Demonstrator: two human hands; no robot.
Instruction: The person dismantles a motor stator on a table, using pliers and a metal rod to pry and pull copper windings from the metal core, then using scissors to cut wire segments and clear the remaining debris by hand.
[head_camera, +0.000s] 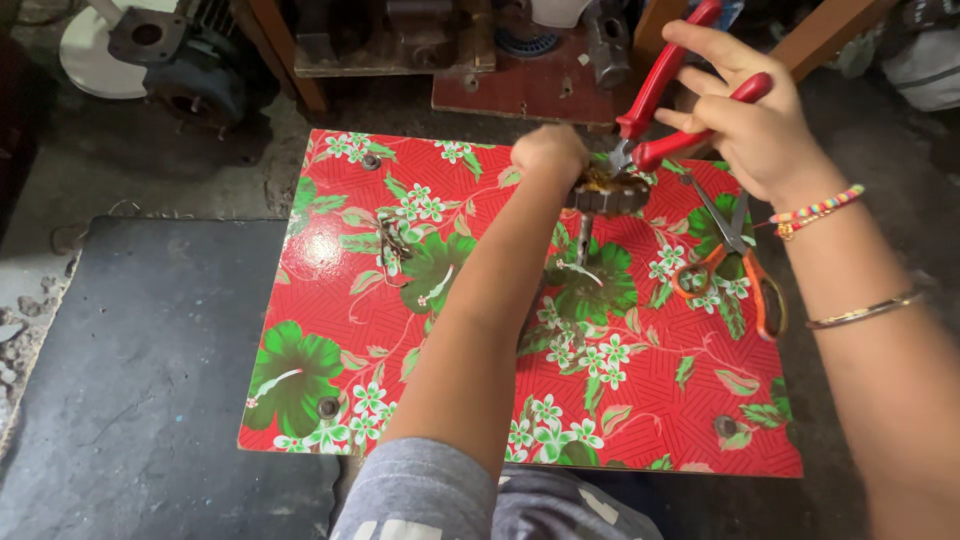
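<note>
left hand (547, 152) is clenched around the far side of a small geared metal part with a shaft (606, 195), held up just above the red floral table (640, 400), shaft pointing down. right hand (757, 125) is wrapped around the two handles of the red-handled pliers (665, 95), squeezing them, and the nose looks like it's biting the top of that part, where there's something yellowish, maybe wire or residue, too small to say. my worry: the part is only pinched in bare fingers, with the pliers working right next to them, so if the nose slips off the greasy-looking metal it could nip the left fingers or flick the part out of the hand onto the table or the dark floor. the orange-handled scissors (735, 255) lie open right under the right wrist too, so an arm coming down could land on the blades. count: one pair of pliers, one pair of scissors, one geared part, one small tangle of thin wire (392, 243) on the table's left half, three round bolt heads showing in the tabletop, three bracelets on the right wrist.
</note>
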